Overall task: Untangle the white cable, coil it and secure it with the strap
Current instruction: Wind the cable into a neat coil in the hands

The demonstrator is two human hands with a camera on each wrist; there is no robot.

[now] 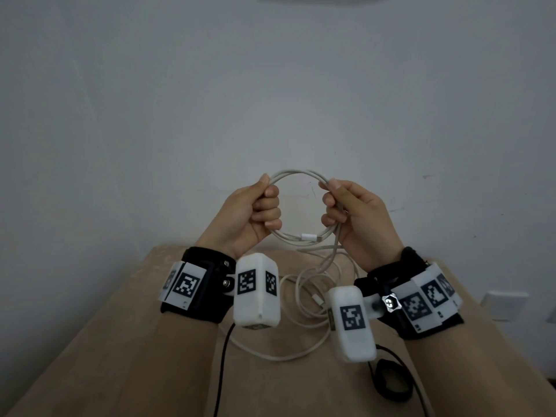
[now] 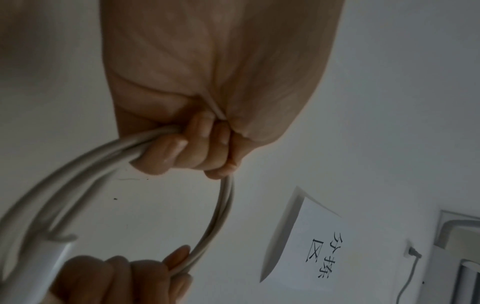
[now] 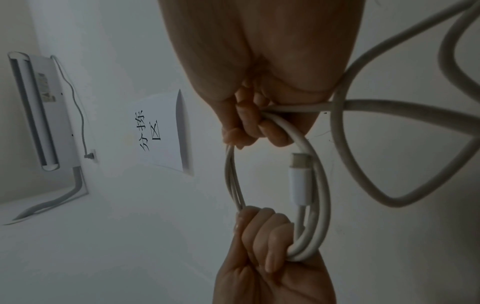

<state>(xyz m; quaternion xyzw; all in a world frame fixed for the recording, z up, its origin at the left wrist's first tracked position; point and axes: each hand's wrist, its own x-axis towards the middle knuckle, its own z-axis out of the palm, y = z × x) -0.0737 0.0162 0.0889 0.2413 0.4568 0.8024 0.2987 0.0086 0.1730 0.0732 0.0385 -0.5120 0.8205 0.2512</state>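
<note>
I hold a small coil of the white cable (image 1: 298,173) up in front of the wall. My left hand (image 1: 264,206) grips the coil's left side, fingers curled round the strands (image 2: 161,137). My right hand (image 1: 334,206) grips the right side (image 3: 249,127). One white connector (image 3: 301,179) lies along the coil's lower arc (image 1: 310,237). The uncoiled remainder (image 1: 270,353) hangs from my right hand and loops over the table, with a second connector (image 1: 317,299) among the loops. A black strap ring (image 1: 391,383) lies on the table below my right wrist.
The beige table (image 1: 120,341) stands against a pale wall. Black leads (image 1: 224,356) trail from the wrist cameras across it. A wall socket (image 1: 505,305) sits at the right. A paper sign (image 3: 166,131) and an air conditioner (image 3: 39,111) hang on the wall.
</note>
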